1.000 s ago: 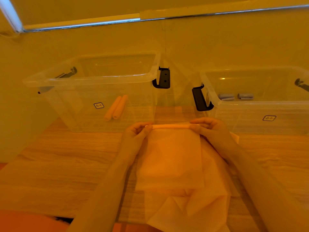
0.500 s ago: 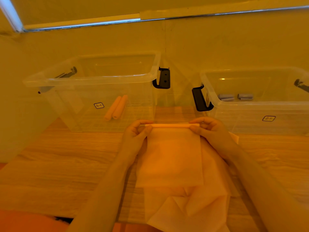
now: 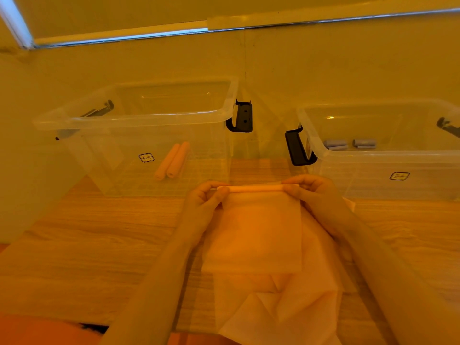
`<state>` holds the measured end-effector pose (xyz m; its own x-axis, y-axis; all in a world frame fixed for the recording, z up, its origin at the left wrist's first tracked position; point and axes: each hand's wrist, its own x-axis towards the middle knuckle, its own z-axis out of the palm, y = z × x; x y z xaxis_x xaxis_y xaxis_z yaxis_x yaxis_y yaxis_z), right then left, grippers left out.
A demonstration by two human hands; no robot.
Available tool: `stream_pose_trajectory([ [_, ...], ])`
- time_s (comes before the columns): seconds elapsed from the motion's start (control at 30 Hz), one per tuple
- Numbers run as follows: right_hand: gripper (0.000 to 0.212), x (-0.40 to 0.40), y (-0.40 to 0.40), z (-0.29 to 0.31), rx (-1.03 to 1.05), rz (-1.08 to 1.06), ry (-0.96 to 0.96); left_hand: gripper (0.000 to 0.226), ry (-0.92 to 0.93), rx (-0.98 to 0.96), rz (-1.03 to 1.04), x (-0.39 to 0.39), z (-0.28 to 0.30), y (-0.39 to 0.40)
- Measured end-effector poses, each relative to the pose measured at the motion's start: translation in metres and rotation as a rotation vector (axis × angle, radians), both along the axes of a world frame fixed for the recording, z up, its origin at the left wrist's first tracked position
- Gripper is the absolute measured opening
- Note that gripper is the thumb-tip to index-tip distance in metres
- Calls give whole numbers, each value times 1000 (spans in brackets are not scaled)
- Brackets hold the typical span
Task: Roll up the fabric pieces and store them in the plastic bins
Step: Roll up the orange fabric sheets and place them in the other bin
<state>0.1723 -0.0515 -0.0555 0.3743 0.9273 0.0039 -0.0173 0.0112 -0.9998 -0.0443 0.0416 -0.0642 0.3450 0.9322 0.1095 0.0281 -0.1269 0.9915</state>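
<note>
Barely anything has moved: both hands, left [image 3: 204, 199] and right [image 3: 315, 192], still pinch the roll [image 3: 250, 188] over the desk [image 3: 87, 235], near the bins [image 3: 149, 120]. I'd keep both ends even, rolling tight.

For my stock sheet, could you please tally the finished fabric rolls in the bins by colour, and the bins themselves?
Orange rolls, in the left bin: 2
Grey rolls, in the right bin: 2
Clear plastic bins: 2
Total: 4 finished rolls, 2 bins. A fifth piece is only partly rolled, pinched at its ends by the left hand and right hand.
</note>
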Motion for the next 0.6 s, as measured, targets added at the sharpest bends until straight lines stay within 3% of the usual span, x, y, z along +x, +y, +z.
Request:
stream_pose_trajectory([
  [0.17,8,-3,0,-1,-46,26,-238,10,-64,-31,-33,-2,1,1],
  [0.33,22,-3,0,3,12,33,-113,12,-123,-86,-39,-2,1,2],
  [0.43,16,-4,0,3,20,35,-126,8,-130,-66,-24,-1,2,0],
  [0.6,16,-5,-1,4,28,49,-98,26,-91,-68,-43,-1,5,-2],
])
